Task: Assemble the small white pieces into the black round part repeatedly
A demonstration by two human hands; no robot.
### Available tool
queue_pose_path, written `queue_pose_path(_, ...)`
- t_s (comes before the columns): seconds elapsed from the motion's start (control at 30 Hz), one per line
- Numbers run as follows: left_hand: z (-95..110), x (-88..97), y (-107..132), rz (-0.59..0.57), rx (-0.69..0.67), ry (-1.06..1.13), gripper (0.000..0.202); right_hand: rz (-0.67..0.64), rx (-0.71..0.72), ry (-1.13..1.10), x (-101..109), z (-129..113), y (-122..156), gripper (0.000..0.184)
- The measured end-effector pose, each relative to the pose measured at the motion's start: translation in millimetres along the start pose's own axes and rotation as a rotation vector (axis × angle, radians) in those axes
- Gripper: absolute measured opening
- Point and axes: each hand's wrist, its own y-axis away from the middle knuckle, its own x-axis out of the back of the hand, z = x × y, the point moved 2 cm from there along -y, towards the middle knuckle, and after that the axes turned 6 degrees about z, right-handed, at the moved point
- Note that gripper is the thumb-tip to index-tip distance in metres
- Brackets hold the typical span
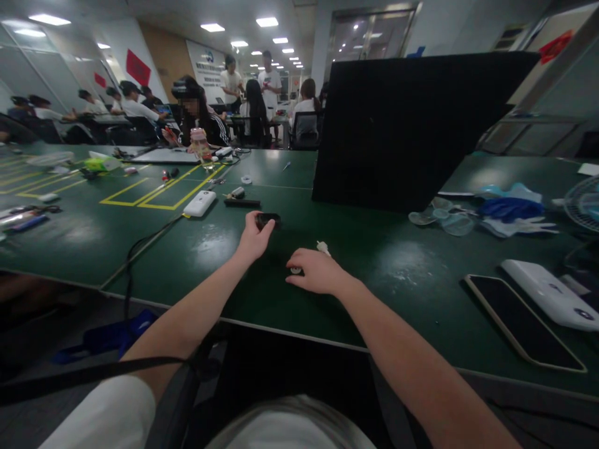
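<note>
Black gadget (269, 219) pinched by the left hand (253, 240) on the counter (397, 262); right hand (318, 272) covers a white ring (296, 270), grip unclear.

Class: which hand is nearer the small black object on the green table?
Left. The left hand touches the small black object; the right hand rests on the table, apart, to its right and closer to the person.

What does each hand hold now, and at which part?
The left hand pinches a small black oblong object at its left end. The right hand lies over a small white round piece; a grip cannot be told.
</note>
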Motion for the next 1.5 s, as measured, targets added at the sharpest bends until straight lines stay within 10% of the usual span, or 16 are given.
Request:
queue_pose_path(0.3,31,-12.1,28,-0.47,-0.129,-0.098,0.051,0.42,-0.224,-0.088,30,10,3,0.03)
queue_pose_path(0.43,40,-12.3,33,-0.543,-0.182,-0.068,0.049,0.363,-0.095,-0.051,20,2,-2,0.021)
queue_pose_path(0.6,35,-14.5,30,-0.526,-0.147,-0.014,0.05,0.342,-0.056,-0.021,20,12,-1,0.02)
queue_pose_path(0.8,35,-12.9,30,-0.519,-0.106,-0.015,0.049,0.485,-0.399,0.095,46,46,7,0.033)
queue_pose_path(0.97,36,-10.9,30,-0.496,-0.139,-0.074,0.048,0.201,-0.614,0.193,34,66,7,0.044)
queue_pose_path(1.5,37,-10.7,27,-0.412,-0.262,-0.248,0.044,0.206,-0.314,-0.128,27,28,4,0.026)
